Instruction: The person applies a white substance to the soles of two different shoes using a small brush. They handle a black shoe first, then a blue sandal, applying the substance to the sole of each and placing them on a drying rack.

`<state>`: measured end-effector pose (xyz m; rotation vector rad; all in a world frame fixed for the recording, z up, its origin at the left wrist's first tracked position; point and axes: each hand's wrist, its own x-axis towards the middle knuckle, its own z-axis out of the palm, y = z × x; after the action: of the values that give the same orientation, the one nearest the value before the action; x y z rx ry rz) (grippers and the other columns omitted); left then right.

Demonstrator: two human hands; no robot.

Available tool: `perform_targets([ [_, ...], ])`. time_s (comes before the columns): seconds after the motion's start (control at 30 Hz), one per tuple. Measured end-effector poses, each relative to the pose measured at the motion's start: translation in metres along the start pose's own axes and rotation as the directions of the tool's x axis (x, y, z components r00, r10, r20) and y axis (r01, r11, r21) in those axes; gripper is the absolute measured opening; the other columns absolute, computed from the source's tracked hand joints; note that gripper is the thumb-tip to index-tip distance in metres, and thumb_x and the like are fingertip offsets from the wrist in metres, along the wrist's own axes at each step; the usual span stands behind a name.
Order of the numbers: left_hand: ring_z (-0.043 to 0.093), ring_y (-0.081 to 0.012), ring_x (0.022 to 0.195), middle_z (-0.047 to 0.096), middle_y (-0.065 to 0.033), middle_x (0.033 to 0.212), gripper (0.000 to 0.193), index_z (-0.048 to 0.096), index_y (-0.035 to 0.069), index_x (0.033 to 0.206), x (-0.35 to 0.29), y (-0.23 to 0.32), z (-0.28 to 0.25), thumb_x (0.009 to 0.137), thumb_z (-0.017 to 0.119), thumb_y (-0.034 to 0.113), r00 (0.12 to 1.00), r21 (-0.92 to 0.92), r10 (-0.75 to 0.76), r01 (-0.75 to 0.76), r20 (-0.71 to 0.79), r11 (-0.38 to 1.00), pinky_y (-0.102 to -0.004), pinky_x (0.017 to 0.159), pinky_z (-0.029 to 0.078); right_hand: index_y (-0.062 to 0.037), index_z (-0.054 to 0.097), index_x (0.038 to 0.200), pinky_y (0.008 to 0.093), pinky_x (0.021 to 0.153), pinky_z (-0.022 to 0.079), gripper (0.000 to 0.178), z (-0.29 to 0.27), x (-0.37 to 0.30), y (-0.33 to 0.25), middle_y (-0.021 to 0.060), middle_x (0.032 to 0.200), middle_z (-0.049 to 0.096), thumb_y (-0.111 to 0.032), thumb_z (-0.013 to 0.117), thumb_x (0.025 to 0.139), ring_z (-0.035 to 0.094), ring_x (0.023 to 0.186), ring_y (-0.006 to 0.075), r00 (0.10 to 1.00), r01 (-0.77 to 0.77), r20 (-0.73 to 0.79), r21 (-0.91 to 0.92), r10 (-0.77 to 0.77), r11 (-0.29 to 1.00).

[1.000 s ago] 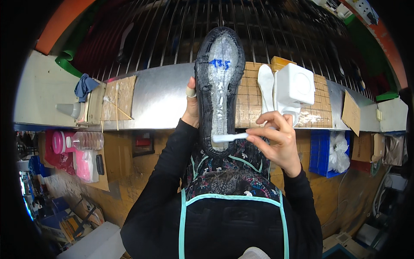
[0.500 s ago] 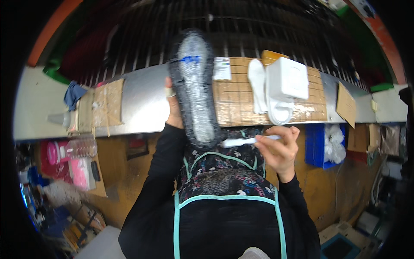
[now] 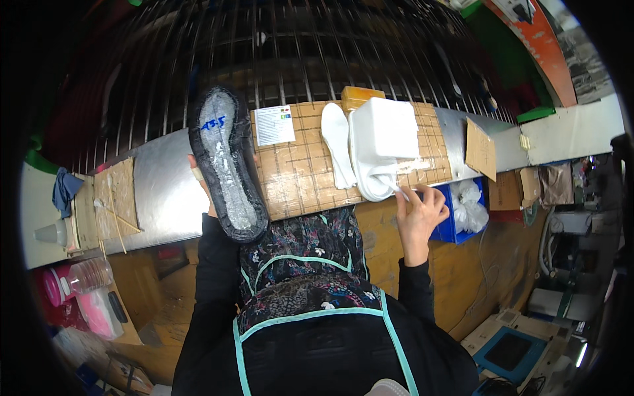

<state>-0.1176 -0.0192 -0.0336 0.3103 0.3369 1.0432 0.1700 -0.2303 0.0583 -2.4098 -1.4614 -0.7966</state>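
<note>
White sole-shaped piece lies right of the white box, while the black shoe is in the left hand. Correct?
No, the side is wrong: the head view shows the white sole-shaped piece lying left of the white box. The black shoe is indeed in the left hand.

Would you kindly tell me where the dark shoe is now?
In the head view, the dark shoe is left of centre, held in the left hand, just left of the white label.

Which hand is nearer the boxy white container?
Right. The right hand is just below the container in view; the left hand is well to its left, holding the dark shoe.
</note>
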Motion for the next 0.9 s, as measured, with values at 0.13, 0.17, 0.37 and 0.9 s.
perform_targets([
  [0.13, 0.065, -0.0256, 0.086, 0.063, -0.0148, 0.109, 0.097, 0.049, 0.003, 0.131, -0.002, 0.0, -0.001, 0.078, 0.04, 0.084, 0.997, 0.019, -0.043, 0.042, 0.064, 0.999, -0.0366, 0.074, 0.058, -0.0123, 0.074, 0.093, 0.0375, 0.083, 0.039, 0.016, -0.017, 0.036, -0.034, 0.006, 0.098, 0.062, -0.016, 0.075, 0.078, 0.053, 0.098, 0.0255, 0.999, 0.038, -0.047, 0.343, -0.024, 0.938],
  [0.17, 0.064, -0.025, 0.087, 0.062, -0.0142, 0.11, 0.097, 0.049, 0.004, 0.131, -0.002, 0.001, 0.0, 0.078, 0.04, 0.084, 0.996, 0.04, -0.043, 0.04, 0.074, 0.998, -0.0359, 0.076, 0.057, -0.0077, 0.073, 0.092, 0.0375, 0.077, 0.044, 0.014, -0.017, 0.049, -0.042, 0.0073, 0.092, 0.062, -0.009, 0.073, 0.079, 0.056, 0.091, 0.0263, 0.995, 0.102, -0.056, 0.438, -0.086, 0.893],
  [0.37, 0.057, -0.0238, 0.108, 0.057, -0.0116, 0.123, 0.098, 0.045, 0.006, 0.136, -0.006, -0.002, 0.007, 0.077, 0.042, 0.084, 0.998, 0.043, 0.002, 0.0, -0.057, 0.999, -0.0355, 0.093, 0.05, 0.0007, 0.069, 0.097, 0.0419, 0.074, 0.053, 0.02, 0.052, 0.133, -0.111, 0.0199, 0.095, 0.067, 0.0, 0.061, 0.079, 0.066, 0.084, 0.0375, 0.887, 0.261, 0.254, 0.412, -0.386, 0.873],
  [0.9, 0.054, -0.0252, 0.117, 0.052, -0.0137, 0.132, 0.098, 0.039, 0.007, 0.142, -0.007, -0.004, 0.013, 0.081, 0.034, 0.083, 0.997, -0.044, 0.042, -0.045, -0.058, 0.998, -0.0381, 0.099, 0.047, -0.0006, 0.071, 0.082, 0.0426, 0.079, 0.052, 0.015, 0.112, 0.153, -0.111, 0.0231, 0.082, 0.068, -0.001, 0.064, 0.068, 0.067, 0.084, 0.038, 0.922, 0.093, 0.31, 0.399, -0.23, 0.912],
])
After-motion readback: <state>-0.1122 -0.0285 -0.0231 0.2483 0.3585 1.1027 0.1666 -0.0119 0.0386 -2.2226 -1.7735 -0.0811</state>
